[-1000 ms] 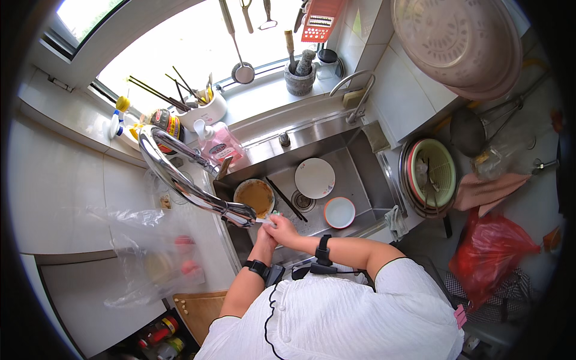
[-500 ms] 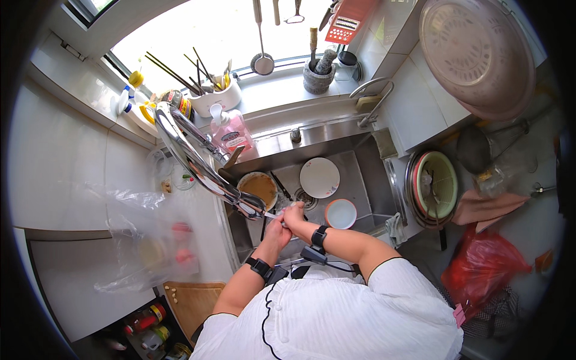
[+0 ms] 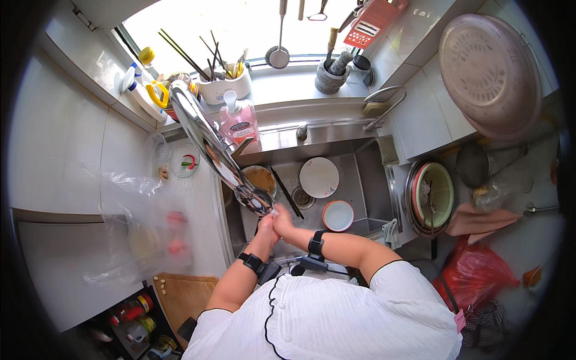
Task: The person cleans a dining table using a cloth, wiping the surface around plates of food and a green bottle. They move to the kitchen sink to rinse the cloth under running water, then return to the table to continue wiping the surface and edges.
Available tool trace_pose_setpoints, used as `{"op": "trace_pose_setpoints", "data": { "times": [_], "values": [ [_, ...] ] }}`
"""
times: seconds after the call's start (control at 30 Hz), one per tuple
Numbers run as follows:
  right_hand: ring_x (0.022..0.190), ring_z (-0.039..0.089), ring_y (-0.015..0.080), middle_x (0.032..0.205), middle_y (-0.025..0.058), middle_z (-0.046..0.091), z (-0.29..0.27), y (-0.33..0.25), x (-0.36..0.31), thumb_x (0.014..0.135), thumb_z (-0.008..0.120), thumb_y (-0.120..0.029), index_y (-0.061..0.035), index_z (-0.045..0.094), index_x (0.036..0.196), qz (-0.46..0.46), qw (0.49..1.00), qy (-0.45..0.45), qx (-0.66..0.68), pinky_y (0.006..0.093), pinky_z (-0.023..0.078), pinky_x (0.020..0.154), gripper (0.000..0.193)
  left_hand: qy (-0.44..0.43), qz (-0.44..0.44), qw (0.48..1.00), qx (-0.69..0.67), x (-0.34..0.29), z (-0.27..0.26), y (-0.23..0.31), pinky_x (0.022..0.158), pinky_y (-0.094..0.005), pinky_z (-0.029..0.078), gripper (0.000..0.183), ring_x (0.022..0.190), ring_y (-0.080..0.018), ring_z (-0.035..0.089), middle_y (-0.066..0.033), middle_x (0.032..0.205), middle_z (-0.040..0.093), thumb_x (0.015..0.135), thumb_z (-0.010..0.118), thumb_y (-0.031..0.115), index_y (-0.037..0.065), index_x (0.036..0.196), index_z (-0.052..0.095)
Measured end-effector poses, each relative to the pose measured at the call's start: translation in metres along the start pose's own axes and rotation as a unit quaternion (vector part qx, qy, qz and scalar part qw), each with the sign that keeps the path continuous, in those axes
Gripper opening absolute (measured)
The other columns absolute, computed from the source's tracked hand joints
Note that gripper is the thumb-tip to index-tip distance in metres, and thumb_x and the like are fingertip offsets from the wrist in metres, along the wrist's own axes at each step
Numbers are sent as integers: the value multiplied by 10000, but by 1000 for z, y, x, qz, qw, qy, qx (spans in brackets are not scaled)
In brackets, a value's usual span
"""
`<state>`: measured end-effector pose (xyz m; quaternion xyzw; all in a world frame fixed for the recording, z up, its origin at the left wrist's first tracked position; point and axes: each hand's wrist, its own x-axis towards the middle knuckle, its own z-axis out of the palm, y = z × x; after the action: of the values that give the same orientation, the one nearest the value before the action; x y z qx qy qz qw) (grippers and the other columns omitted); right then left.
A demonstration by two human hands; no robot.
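Low over the left part of the steel sink, my left hand and my right hand are pressed together just below the chrome faucet. My right fingers curl against the left hand. Anything between the two is hidden. Behind them a bowl with brownish contents is partly covered by the faucet. Dark chopsticks lie across the sink floor beside it. A white plate sits farther back, and a small white bowl with an orange rim stands to the right of my hands.
A pink soap pump bottle stands behind the faucet. On the sill are a utensil holder and a stone mortar. Stacked basins with a green colander stand right of the sink. A cutting board lies at lower left.
The view has shifted slightly. My hands have drawn closer under the faucet and a little away from the chopsticks, which now show more fully. The water stream seen before is no longer visible.
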<state>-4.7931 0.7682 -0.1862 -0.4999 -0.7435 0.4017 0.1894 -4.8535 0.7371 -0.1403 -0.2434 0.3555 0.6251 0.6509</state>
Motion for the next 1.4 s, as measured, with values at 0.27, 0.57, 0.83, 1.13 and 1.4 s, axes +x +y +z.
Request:
{"op": "trace_pose_setpoints", "data": {
  "times": [0.27,0.57,0.83,1.13,1.4],
  "values": [
    [877,620,322,983,203,634,-27,-45,-22,941,386,-145,-28,569,1147,71,982,-136,115,397,469,783,299,100,28,991,83,10,-16,4,750,-391,490,229,864,-230,589,-97,943,625,945,367,160,53,1022,555],
    [1148,522,339,1248,240,534,-7,-14,-14,941,406,-203,-66,489,1290,174,960,-218,-3,401,417,946,384,77,14,997,16,16,-32,-7,885,-381,472,243,986,-220,586,-102,1070,607,940,357,103,47,1082,547],
    [1152,519,379,1193,263,559,-1,23,-7,943,394,-233,-65,497,1265,-2,970,-207,127,447,409,958,378,87,54,995,-5,12,-20,-7,829,-400,491,213,955,-250,588,-122,1029,602,940,393,89,53,1109,518],
    [1041,561,339,1122,233,592,-8,7,-9,932,427,-189,-28,500,1238,76,985,-150,-25,418,441,889,353,31,77,996,26,22,-25,-17,803,-409,501,196,860,-237,606,-81,969,621,964,386,130,52,1071,531],
    [825,646,306,971,231,649,-23,13,23,816,646,-103,51,458,1242,283,947,-84,125,406,493,706,490,-34,49,995,-85,-8,17,-16,861,-407,491,200,934,-238,587,-106,1063,585,914,420,14,56,1083,518]
  ]
}}
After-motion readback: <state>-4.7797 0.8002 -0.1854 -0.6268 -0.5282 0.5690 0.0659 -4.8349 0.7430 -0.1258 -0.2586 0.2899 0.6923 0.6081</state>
